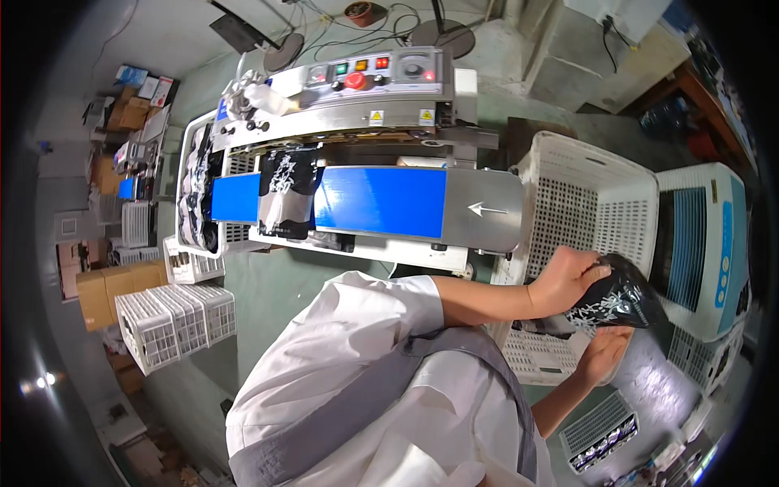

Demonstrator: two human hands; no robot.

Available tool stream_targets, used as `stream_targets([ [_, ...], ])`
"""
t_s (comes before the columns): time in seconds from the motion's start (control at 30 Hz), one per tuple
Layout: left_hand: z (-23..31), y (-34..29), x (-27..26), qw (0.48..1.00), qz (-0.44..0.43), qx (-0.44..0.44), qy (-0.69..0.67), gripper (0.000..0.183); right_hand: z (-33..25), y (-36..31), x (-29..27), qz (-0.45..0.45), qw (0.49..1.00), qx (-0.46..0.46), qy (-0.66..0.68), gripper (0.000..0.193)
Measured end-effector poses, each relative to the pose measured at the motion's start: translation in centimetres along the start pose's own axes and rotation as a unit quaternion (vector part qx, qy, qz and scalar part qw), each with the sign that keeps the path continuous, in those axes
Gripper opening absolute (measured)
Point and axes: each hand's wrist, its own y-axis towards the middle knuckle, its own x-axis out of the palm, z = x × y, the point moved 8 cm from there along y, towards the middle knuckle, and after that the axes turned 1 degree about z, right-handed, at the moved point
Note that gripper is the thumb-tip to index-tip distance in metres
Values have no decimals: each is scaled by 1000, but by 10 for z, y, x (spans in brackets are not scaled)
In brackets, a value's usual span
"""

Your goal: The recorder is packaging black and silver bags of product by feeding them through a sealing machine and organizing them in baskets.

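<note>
Over the white plastic crate (596, 166) on the right, a black pouch (621, 296) with white lettering is in both my hands. My left hand (565, 280) pinches its upper edge, thumb on top. From below, my right hand (607, 353) supports the pouch, its fingers partly hidden underneath. Another black and silver pouch (286, 195) lies on the blue conveyor belt (381, 201) of a band sealing machine (333, 118), its upper end at the sealing slot. Both hands are apart from the machine.
Filled pouches (195, 195) pile in a crate at the belt's left end. A metal feed plate (483, 209) with an arrow adjoins the crate at right. White crates (174, 316) stand at left; a blue-and-white appliance (706, 252) stands far right. Cables (365, 32) lie behind the machine.
</note>
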Motion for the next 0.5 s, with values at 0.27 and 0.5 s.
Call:
stream_targets([
  [0.27,-110,-4,-132,903,206,-284,-250,17,79,18,156,-75,959,107,-252,18],
  [0.5,-197,6,-221,898,324,-268,-132,10,191,33,210,-112,954,143,-237,20],
])
